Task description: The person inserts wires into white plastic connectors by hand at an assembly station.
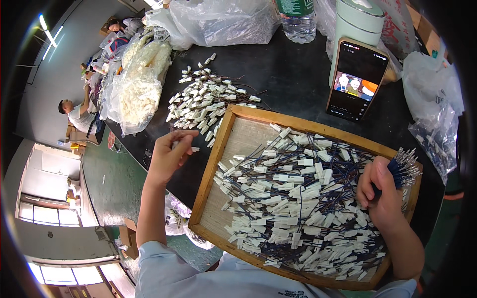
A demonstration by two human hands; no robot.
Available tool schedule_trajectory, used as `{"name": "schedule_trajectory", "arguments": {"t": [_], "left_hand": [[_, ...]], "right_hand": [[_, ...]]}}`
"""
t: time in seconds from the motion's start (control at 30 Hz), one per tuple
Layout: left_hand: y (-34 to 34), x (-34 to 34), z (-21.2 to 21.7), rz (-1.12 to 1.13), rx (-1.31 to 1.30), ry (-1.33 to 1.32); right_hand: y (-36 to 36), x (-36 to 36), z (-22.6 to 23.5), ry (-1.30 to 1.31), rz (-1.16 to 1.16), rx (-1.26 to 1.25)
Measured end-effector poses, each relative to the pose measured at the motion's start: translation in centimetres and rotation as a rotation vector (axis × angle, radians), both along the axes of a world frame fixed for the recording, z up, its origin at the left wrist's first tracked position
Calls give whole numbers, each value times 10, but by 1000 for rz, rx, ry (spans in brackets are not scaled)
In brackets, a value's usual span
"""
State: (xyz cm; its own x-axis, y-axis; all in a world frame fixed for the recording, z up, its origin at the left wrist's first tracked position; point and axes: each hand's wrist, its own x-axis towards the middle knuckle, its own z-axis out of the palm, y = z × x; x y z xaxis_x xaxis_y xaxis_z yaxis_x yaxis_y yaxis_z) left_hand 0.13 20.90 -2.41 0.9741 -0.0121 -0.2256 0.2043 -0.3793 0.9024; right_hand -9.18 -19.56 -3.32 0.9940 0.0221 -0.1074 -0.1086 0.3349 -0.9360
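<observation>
My left hand [170, 153] pinches a small white plastic connector [193, 148] just left of the wooden tray [212, 158]. A pile of loose white connectors [204, 102] lies on the black table beyond it. My right hand [380, 191] grips a bundle of dark blue wires [403, 168] with metal terminals at their tips, above the tray's right side. The tray holds several blue wires fitted with white connectors [293, 203].
A phone [357, 79] with a lit screen leans against a pale green canister [355, 25]. A water bottle [297, 17] and clear plastic bags [218, 20] stand at the back. A bag of blue wires [437, 134] lies right. Another person [74, 114] sits far left.
</observation>
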Motion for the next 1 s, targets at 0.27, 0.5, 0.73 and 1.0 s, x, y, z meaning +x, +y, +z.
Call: {"name": "schedule_trajectory", "arguments": {"t": [0.27,0.5,0.73,1.0], "left_hand": [[-37,-3,0,-388,1001,-459],[-31,0,-11,-409,1375,-381],[5,7,-13,-454,1300,-503],[4,11,-14,92,-224,-285]], "right_hand": [[0,0,2,13,5,-7],[1,-1,1,17,-2,-14],[-1,-1,1,15,12,20],[0,0,2,1,15,0]]}}
